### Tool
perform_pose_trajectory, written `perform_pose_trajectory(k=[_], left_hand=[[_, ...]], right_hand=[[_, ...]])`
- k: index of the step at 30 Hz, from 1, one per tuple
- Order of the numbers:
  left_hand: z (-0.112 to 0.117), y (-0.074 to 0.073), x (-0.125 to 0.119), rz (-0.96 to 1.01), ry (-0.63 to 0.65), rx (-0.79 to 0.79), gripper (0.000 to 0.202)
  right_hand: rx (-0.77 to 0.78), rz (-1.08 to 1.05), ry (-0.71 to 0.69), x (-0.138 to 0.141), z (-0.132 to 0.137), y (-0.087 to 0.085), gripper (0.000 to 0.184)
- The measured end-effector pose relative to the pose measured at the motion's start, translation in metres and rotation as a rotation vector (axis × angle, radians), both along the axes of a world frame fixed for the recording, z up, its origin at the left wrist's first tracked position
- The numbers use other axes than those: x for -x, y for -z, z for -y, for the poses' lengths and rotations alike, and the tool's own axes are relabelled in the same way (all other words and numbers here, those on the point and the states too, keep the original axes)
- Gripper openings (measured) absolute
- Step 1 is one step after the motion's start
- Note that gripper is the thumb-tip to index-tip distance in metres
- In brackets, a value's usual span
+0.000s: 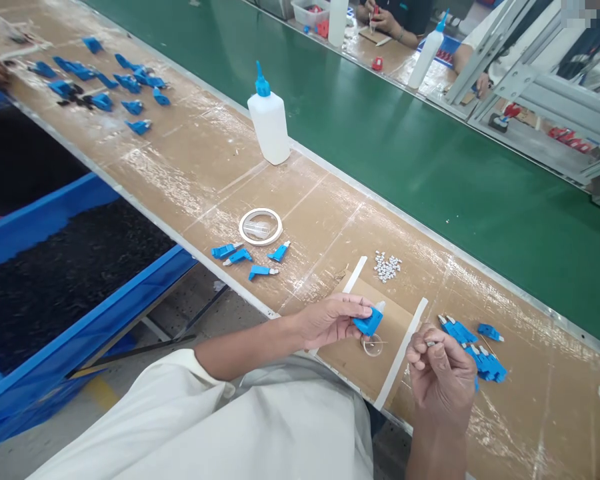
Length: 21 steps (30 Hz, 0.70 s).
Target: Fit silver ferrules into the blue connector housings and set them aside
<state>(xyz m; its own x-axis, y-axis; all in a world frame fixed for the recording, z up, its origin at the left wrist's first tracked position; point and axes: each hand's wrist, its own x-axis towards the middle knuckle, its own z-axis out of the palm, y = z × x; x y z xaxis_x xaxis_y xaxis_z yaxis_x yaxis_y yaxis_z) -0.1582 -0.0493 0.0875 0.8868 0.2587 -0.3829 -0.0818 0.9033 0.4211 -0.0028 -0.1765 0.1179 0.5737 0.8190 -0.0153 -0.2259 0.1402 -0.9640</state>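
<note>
My left hand [336, 321] grips a blue plastic part [369, 323] with a whitish tip, held over a cardboard sheet [365, 373] taped to the bench. Just below it sits a small clear round dish [373, 345]. To the right, my right hand [443, 367] is closed in a pinch; a tiny pale bit shows at the fingertips, too small to name. Beside that hand lie several more blue parts [490, 365]. A cluster of small silvery pieces [387, 266] rests beyond the cardboard.
A roll of white tape [241, 230] and several blue parts [263, 271] lie left of my hands. Behind them stands a white squeeze bottle [271, 127]. The green conveyor belt [360, 143] runs along the far side. A blue bin [145, 293] holds black pieces. Co-workers' hands [387, 23] work opposite.
</note>
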Motion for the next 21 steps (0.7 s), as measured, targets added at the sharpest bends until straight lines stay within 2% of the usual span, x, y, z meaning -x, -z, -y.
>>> perform_pose_trajectory(k=[7, 10, 14, 21], left_hand=[[0.008, -0.003, 0.001, -0.014, 0.005, -0.012, 0.040], [0.009, -0.005, 0.001, -0.016, 0.012, -0.024, 0.041], [0.011, -0.006, 0.002, -0.023, 0.028, -0.042, 0.044], [0.015, -0.012, 0.004, -0.028, 0.014, -0.135, 0.045]], right_hand=[[0.050, -0.206, 0.078, 0.006, 0.002, 0.005, 0.025], [0.076, -0.231, 0.115, 0.009, 0.005, 0.009, 0.027], [0.111, -0.172, 0.097, 0.016, 0.009, 0.009, 0.024], [0.168, -0.006, 0.079, 0.033, 0.009, -0.003, 0.020]])
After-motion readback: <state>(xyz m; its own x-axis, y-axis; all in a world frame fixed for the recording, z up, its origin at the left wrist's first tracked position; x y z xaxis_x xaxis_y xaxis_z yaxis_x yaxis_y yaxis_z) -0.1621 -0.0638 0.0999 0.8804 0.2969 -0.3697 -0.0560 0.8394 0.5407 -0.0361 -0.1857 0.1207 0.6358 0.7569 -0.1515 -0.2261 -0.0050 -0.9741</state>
